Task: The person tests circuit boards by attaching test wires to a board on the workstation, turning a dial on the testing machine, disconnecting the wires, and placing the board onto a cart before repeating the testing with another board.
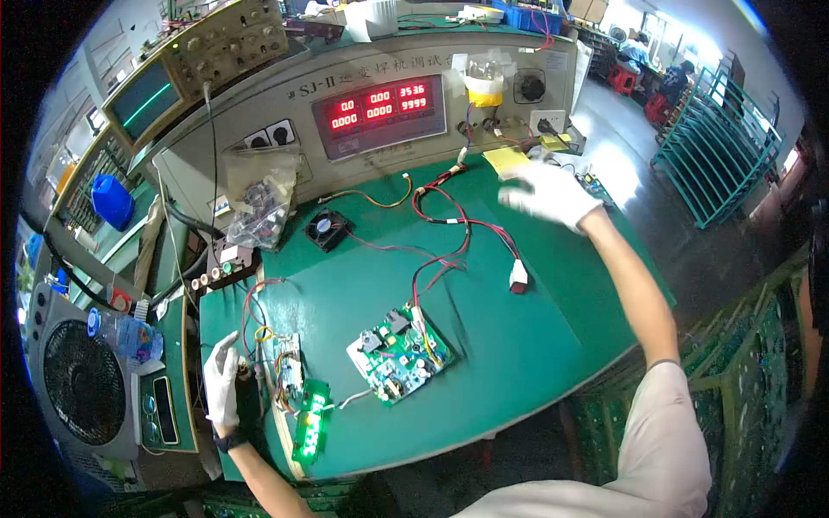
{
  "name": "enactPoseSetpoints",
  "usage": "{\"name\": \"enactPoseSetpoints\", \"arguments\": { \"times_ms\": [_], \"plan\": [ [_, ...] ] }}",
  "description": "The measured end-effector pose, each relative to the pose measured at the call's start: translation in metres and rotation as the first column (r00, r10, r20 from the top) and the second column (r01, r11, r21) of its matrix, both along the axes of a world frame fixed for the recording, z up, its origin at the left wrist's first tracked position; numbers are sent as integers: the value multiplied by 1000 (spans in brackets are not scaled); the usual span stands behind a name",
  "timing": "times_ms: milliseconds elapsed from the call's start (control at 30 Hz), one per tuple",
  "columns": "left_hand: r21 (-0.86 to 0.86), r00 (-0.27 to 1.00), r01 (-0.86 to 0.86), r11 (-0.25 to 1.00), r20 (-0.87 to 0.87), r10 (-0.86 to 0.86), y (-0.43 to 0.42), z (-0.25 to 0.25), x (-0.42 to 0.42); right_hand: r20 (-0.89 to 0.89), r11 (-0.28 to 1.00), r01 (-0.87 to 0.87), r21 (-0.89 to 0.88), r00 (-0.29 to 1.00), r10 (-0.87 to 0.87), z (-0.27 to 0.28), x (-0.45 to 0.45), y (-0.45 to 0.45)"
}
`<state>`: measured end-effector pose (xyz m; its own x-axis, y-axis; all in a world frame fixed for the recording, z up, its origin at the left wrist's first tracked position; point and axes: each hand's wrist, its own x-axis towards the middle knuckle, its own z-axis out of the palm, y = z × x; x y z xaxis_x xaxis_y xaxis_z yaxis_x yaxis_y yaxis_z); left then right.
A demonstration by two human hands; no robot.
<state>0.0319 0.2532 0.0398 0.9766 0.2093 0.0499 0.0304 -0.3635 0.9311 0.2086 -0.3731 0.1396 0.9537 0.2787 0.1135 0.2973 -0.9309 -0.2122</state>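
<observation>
At far left, a large black fan [84, 382] faces upward beside a clear plastic bottle [138, 337] and a phone [164, 410]. Above these stands a tilted oscilloscope [142, 99], its screen crossed by a green trace. At the left edge of the green work surface [509, 363], the gloved left hand [222, 380] is open, fingers loosely bent and pointing up; it has hold of nothing visible. Just beside it lies a wired module [289, 363] — whether the two touch cannot be told — with a lit green display [311, 423] near its lower end. Behind lie a bag of parts [262, 203] and a small black fan [326, 230]. Left of centre, the rear panel [380, 155] bears a red digital readout [378, 112]; in front, a green circuit board [400, 354] lies on the surface, wires running from its upper edge. To the right, a red-and-white connector [518, 276] ends a cable. The gloved right hand [553, 194] is open, slightly blurred, its fingers reaching leftward near a yellow sheet [505, 161] — any contact is unclear, and no held object shows. At far right stands a green metal rack [717, 164].
</observation>
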Motion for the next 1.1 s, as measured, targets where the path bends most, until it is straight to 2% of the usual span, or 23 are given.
{"name": "enactPoseSetpoints", "arguments": {
  "times_ms": [33, 100, 167, 233, 267, 300, 367, 400, 500, 567, 633, 700, 767, 800, 833, 900, 933, 967, 1000, 1033, 1100],
  "plan": [
    [16, 999, 13, 1000, 33, -13, 3, -7, 4, -136, 1000, -23, -20, 991, 20, 7, -30, 9],
    [192, 992, -94, 977, 99, 76, 11, -21, 11, -302, 991, -78, -112, 953, 40, 5, -74, 24],
    [331, 945, -239, 913, 294, 141, -9, -4, 8, -375, 945, -258, -201, 911, 169, -16, -95, 25],
    [367, 910, -256, 894, 404, 94, -35, 19, 1, -288, 974, -224, -24, 935, 208, -62, -94, 17],
    [341, 906, -191, 921, 423, 31, -54, 30, -3, -231, 977, -214, 0, 950, 208, -67, -98, 17],
    [408, 879, -146, 901, 471, -71, -84, 45, -10, -203, 969, -235, 70, 948, 245, -70, -97, 12],
    [591, 856, -35, 806, 434, -281, -131, 64, -27, -283, 956, -216, 198, 921, 266, -68, -96, 5],
    [617, 841, 42, 786, 403, -362, -149, 65, -32, -230, 954, -236, 183, 933, 275, -71, -95, 4],
    [774, 889, 192, 603, 123, -441, -196, 60, -50, -193, 964, -236, 119, 947, 255, -71, -93, 3],
    [763, 896, 303, 570, -24, -444, -209, 43, -50, -120, 985, -157, 71, 979, 165, -75, -92, 3],
    [792, 886, 280, 542, 4, -464, -215, 23, -47, -139, 992, -124, 16, 982, 125, -74, -90, 0],
    [782, 898, 271, 562, 5, -439, -216, 25, -45, -202, 978, -134, -158, 974, 101, -59, -93, 3],
    [747, 876, 383, 544, -106, -471, -211, 33, -40, -238, 977, -114, -180, 969, 69, -29, -110, 17],
    [744, 871, 384, 547, -95, -483, -207, 29, -37, -203, 991, -28, -134, 979, 0, -15, -122, 34],
    [739, 860, 391, 549, -80, -504, -204, 27, -34, -70, 998, 15, -62, 997, -19, -18, -125, 45],
    [747, 853, 389, 538, -72, -517, -199, 27, -29, -93, 1000, 6, 18, 996, -4, -17, -126, 75],
    [748, 855, 386, 540, -71, -514, -197, 28, -26, -97, 990, -98, 98, 989, 108, -27, -123, 86],
    [748, 853, 405, 526, -102, -511, -197, 30, -24, -96, 964, -199, 179, 971, 218, -43, -119, 97],
    [746, 849, 427, 511, -137, -509, -196, 30, -24, -191, 939, -198, 281, 947, 257, -52, -114, 110],
    [745, 850, 429, 511, -142, -507, -196, 32, -25, -54, 884, -254, 393, 953, 298, -70, -113, 122],
    [733, 856, 444, 515, -178, -485, -197, 35, -27, -159, 741, -127, 660, 940, 303, -78, -113, 145]
  ]
}}
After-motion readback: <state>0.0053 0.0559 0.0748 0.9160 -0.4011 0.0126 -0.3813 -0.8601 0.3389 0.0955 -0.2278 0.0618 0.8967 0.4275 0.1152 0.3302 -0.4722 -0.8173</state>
